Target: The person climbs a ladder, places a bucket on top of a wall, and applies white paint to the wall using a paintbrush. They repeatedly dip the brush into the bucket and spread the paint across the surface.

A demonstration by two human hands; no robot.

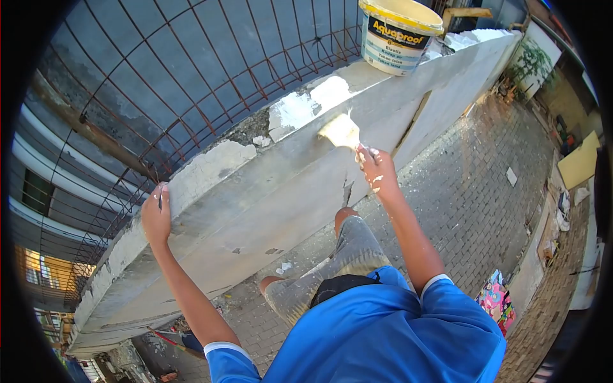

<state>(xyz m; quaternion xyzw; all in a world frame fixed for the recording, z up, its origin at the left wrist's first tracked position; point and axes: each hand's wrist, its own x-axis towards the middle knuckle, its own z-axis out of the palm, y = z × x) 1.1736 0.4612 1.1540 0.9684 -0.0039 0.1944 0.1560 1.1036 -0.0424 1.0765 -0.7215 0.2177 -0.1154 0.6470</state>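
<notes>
My right hand is closed around the handle of a wide paintbrush, and its fingers are spotted with white paint. The brush's pale bristles touch the face of the low concrete wall, just under its top edge. My left hand grips the wall's top edge further left; a small dark spot shows between thumb and fingers, too unclear to name. On the wall top, beyond the brush, stands an open Aquaproof bucket with a yellow rim. White paint patches lie on the wall top near it.
Rusty wire mesh rises behind the wall top. Grey paving runs along the wall's near side, with white specks on it. A colourful cloth lies at the right, and a yellowish board leans further back.
</notes>
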